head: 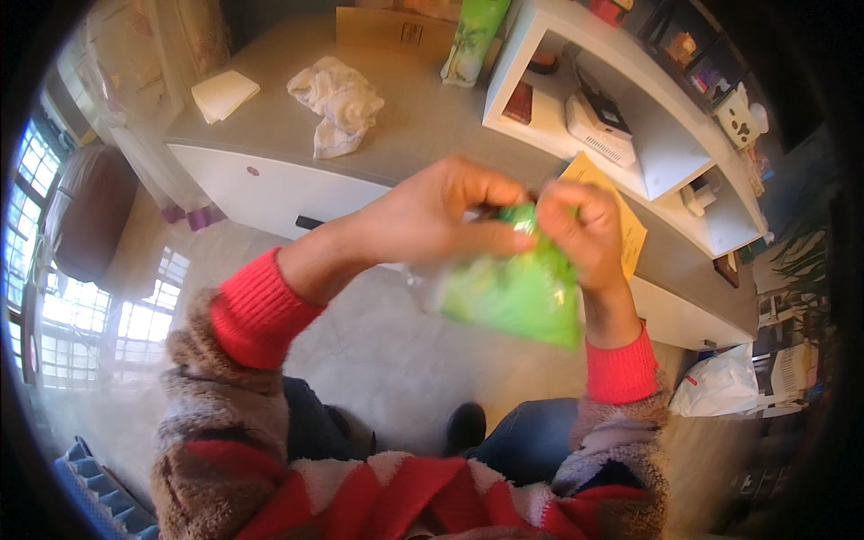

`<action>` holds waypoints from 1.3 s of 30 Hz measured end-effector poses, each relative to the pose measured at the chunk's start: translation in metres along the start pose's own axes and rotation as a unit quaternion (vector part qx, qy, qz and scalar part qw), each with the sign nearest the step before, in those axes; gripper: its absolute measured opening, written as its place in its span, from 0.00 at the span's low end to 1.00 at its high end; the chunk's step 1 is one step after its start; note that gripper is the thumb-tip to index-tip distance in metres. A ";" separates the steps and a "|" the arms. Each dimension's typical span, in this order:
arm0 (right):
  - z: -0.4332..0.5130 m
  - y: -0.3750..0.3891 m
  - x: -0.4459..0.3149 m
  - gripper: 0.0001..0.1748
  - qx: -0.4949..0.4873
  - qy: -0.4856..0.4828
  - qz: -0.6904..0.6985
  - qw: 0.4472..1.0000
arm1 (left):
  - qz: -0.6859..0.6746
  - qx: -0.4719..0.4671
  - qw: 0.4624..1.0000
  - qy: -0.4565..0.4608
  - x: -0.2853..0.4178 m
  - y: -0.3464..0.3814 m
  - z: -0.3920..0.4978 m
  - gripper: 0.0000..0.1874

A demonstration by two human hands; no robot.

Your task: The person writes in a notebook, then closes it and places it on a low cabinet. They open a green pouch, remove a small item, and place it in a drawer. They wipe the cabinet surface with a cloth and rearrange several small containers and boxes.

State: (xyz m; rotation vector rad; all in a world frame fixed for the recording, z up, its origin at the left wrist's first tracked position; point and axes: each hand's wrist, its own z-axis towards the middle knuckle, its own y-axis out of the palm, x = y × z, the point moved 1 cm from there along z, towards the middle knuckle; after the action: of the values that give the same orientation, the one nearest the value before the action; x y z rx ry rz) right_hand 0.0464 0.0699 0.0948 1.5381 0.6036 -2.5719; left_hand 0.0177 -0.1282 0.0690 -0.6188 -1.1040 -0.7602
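Note:
A glossy bright-green plastic packet (520, 304) hangs in front of me, above the floor and before the low cabinet. My left hand (459, 216) pinches its upper edge between thumb and fingers. Close beside it, my right hand (584, 226) is curled around the packet's top right part. Both hands meet at the top of the packet, and its lower left end is blurred. Behind my right hand, an orange-yellow sheet (624, 223) bearing print lies on the cabinet, partly hidden.
On the grey-brown cabinet top (412, 128) lie a crumpled white cloth (337, 104) and folded white paper (225, 96). A green carton (472, 40) stands at the back near a white shelf unit (675, 162). A white plastic bag (719, 385) is at right, a brown stool (91, 212) at left.

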 end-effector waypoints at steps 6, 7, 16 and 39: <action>-0.091 0.067 0.008 0.18 -0.346 0.137 -0.079 0.925 | 0.144 -0.109 0.983 -0.034 -0.021 0.064 -0.096 0.08; -0.105 0.081 0.007 0.22 -0.358 0.155 -0.036 0.920 | 0.119 -0.128 0.980 -0.100 -0.022 0.081 -0.112 0.08; -0.122 0.103 0.000 0.28 -0.329 0.268 0.092 0.901 | 0.201 -0.020 0.979 -0.032 -0.014 0.103 -0.150 0.06; -0.168 0.125 -0.009 0.15 -0.054 0.529 0.433 0.728 | 0.232 0.133 0.950 0.161 -0.022 0.107 -0.150 0.07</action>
State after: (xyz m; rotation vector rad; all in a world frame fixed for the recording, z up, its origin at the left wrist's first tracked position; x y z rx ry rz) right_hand 0.2237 0.0170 -0.0034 2.3515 -0.0158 -0.8331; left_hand 0.1796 -0.1732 -0.0095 -0.4762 -0.7035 -0.2817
